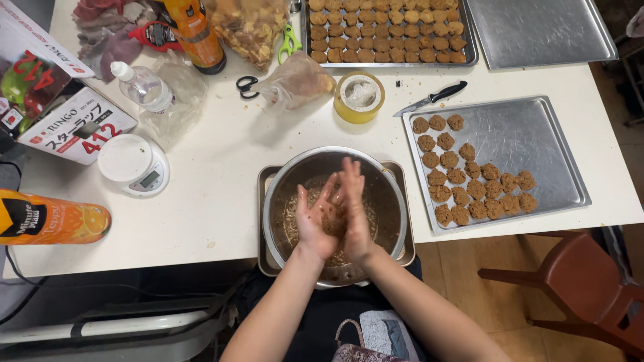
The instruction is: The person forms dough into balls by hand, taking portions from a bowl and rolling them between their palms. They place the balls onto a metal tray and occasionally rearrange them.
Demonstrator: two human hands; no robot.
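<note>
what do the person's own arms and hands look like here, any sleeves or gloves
Both forearms are bare, with no sleeves in view, and there are no gloves, rings or watch to be seen. The left hand and right hand are flecked with brown crumbs of the mixture, with bits sticking to the fingers and palms. Nails look short and unpainted, though they are small in the picture.
</note>
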